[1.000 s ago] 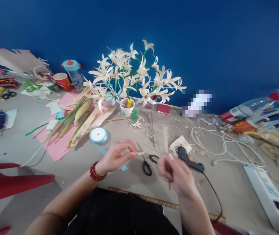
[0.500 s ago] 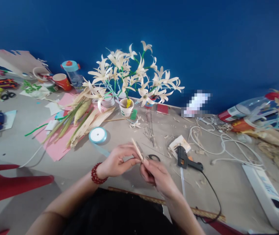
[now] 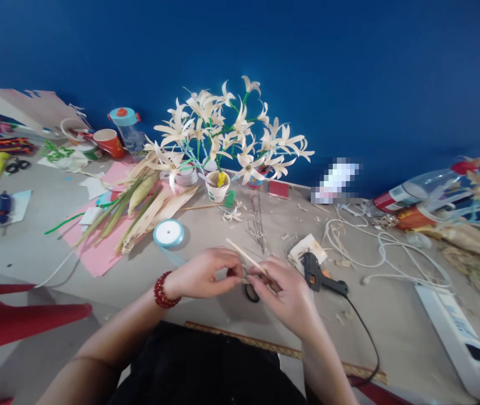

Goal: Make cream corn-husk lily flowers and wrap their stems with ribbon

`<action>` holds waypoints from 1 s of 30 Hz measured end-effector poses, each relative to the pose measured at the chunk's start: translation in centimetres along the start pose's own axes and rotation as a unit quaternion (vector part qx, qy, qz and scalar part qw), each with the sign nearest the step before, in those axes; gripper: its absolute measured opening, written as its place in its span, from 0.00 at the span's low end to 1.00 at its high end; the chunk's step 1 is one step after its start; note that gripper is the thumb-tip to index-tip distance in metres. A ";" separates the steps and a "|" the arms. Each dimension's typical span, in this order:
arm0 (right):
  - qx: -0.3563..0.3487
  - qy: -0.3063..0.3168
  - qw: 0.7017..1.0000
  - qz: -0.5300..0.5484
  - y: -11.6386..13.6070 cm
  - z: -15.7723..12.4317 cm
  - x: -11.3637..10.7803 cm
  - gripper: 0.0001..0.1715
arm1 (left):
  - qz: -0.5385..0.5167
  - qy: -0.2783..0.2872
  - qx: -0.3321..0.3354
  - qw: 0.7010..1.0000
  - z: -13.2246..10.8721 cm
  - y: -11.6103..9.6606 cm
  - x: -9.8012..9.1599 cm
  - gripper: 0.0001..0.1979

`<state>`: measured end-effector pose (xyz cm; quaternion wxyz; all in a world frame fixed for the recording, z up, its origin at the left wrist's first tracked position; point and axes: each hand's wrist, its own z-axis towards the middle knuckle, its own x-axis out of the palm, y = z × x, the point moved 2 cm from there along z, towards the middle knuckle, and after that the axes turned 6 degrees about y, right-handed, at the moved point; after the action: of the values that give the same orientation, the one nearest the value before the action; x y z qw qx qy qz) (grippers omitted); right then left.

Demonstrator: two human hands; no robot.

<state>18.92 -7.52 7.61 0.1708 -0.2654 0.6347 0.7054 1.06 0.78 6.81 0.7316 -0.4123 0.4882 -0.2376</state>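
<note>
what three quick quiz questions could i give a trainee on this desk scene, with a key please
1. True or false: the black glue gun lies closer to the right hand than to the left hand.

2. Multiple choice: which hand grips the thin pale stick? A, left; B, right; C, neither.

3. Fill in the missing colour: behind the pale flowers stands a ____ wall.

Key: 1, true; 2, B; 3, blue.
</note>
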 end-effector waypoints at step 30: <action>0.097 -0.127 0.947 0.280 -2.3 0.0 3.8 0.15 | -0.034 -0.159 -0.030 0.986 -0.1 0.4 2.8 0.02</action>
<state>17.26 -7.60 3.53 0.0708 0.0322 0.7221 0.6874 2.05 -1.11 5.01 0.7787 -0.4829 0.3586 -0.1785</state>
